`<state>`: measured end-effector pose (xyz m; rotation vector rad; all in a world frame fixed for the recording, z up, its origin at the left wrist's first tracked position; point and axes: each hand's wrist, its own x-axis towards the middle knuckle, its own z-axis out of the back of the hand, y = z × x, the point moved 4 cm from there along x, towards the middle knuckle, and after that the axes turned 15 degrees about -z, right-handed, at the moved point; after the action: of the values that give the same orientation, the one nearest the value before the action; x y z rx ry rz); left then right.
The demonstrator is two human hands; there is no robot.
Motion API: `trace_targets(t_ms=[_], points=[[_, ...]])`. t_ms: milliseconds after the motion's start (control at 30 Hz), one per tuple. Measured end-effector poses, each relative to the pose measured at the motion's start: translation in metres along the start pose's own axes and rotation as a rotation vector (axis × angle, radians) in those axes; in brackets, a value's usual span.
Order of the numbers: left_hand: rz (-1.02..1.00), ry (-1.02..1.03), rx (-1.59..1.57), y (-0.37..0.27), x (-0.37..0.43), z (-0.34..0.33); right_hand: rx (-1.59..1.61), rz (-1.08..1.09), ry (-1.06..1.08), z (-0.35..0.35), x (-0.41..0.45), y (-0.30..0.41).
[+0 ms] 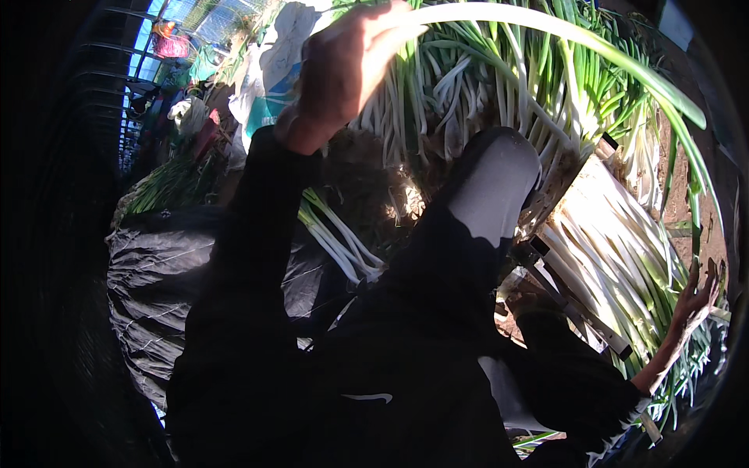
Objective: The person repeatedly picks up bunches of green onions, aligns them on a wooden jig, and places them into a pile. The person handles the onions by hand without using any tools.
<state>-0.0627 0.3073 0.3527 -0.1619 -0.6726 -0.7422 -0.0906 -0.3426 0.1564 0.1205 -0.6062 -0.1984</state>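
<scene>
My left hand [345, 73], slightly blurred, grips the white end of a long green onion [526, 16] high in the view. The onion arches over to the right, its green leaves hanging down. Low on the right, my right hand [699, 292] has its fingers apart beside the hanging leaf tips; I cannot tell whether they touch. Under that hand and forearm lies a thick row of trimmed white-stemmed green onions [614, 234] on a metal-framed rack [576, 319]. Ahead of my knee spreads a large pile of green onions with roots [450, 88].
A few loose green onions [339, 240] lie left of my leg. Black woven sheeting [155, 257] covers the left side, with more greens [167, 187] behind it. A white and teal sack [269, 99] stands past my left wrist. Bare soil [711, 222] shows at right.
</scene>
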Motion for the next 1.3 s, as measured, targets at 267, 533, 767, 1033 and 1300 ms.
trace_targets(t_ms=[267, 533, 767, 1033, 1300], points=[[1.12, -0.255, 0.123, 0.03, -0.349, 0.068, 0.577, -0.158, 0.56, -0.079, 0.016, -0.013], [2.03, 0.517, -0.089, -0.088, -0.605, -0.075, 0.615, -0.212, 0.626, -0.044, -0.012, 0.059], [1.494, 0.411, -0.238, -0.007, -0.548, -0.132, 0.584, -0.37, 0.692, -0.012, -0.043, 0.086], [1.51, 0.104, -0.432, 0.127, -0.462, -0.307, 0.485, -0.553, 0.774, -0.028, -0.075, 0.047], [1.618, 0.231, -0.253, 0.177, -0.415, -0.374, 0.3, -0.645, 0.838, -0.016, -0.095, 0.069]])
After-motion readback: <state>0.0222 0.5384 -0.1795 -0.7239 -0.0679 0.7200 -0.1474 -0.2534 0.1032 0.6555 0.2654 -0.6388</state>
